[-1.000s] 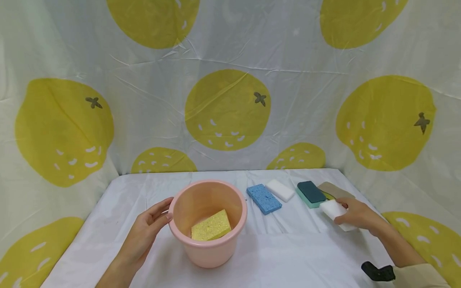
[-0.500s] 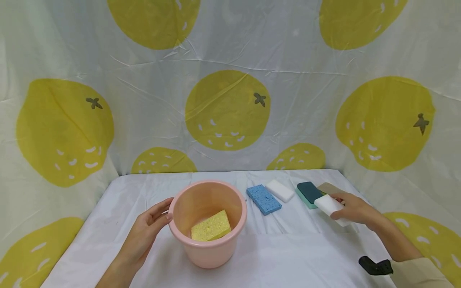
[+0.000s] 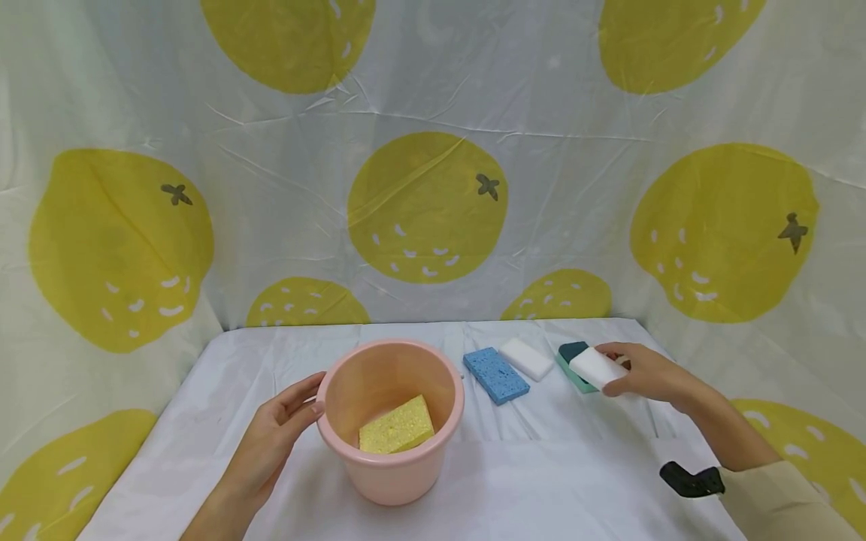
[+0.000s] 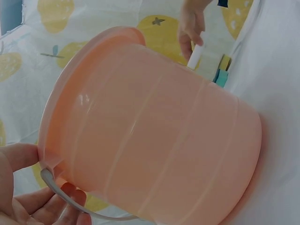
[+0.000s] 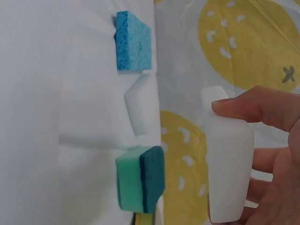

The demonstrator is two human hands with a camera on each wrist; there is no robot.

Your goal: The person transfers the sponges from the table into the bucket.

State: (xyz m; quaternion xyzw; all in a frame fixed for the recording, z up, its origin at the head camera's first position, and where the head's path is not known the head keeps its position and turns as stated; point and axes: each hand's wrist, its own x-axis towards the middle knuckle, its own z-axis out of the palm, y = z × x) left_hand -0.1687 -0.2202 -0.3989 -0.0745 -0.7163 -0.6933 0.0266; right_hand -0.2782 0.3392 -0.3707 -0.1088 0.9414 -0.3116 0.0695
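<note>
In the head view, my left hand (image 3: 267, 436) holds the rim of a pink bucket (image 3: 398, 477) on its left side. The left wrist view shows the thumb at the rim and the fingers by the pale bucket handle (image 4: 86, 210). A yellow sponge (image 3: 397, 426) lies inside the bucket. On the right, my right hand (image 3: 652, 376) pinches a white sponge (image 3: 597, 368) between thumb and fingers. That white block is held above the table and, in the head view, covers part of a green scouring sponge (image 3: 579, 379) with a dark top.
To the right of the bucket, a blue sponge (image 3: 496, 375) and a second white sponge (image 3: 525, 358) lie on the white cloth (image 3: 528, 481). A yellow edge (image 5: 144, 219) shows beyond the green sponge in the right wrist view. A lemon-print curtain (image 3: 426, 207) surrounds the table.
My right hand has lifted the white sponge and carried it leftward and up, over the green sponge. The left hand and the bucket have stayed in place.
</note>
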